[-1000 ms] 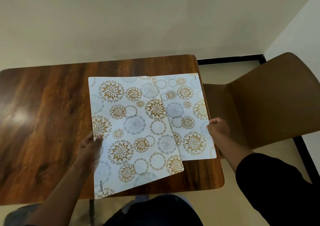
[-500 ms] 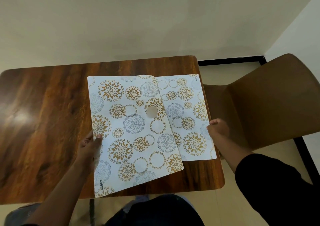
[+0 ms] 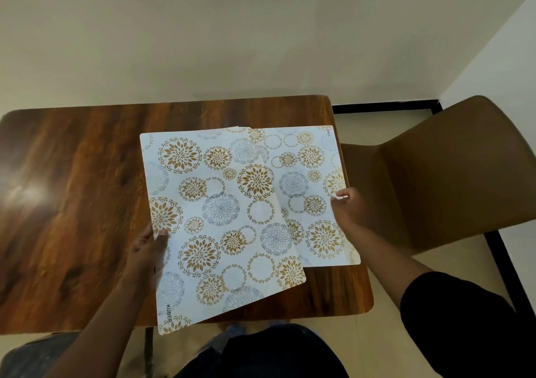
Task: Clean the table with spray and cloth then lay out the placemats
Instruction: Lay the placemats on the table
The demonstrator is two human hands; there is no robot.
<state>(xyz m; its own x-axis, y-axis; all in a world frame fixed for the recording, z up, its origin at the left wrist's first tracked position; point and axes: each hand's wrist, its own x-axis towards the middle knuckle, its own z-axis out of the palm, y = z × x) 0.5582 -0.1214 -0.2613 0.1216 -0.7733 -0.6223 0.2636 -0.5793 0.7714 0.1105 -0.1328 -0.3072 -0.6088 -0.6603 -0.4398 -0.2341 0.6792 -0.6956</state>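
Presently, left fingers: you are pinching the upper placemat at its left edge.
Right hand: you are gripping the lower placemat, right edge.
Placemats: overlapping, lying on the table's right half.

A wooden table fills the left and centre of the frame, dark brown with strong streaky grain and a smooth, glossy finish; a pale glare of light sits on it at the far left. Two thin, flat placemats lie at centre: the upper placemat and, partly beneath it to the right, the lower placemat. Both look like smooth, stiff plastic or coated sheet, white with printed gold and grey floral circles and a faint sheen. At right, a brown chair has a smooth, matt moulded shell, probably plastic. The wall behind is matt, pale paint.
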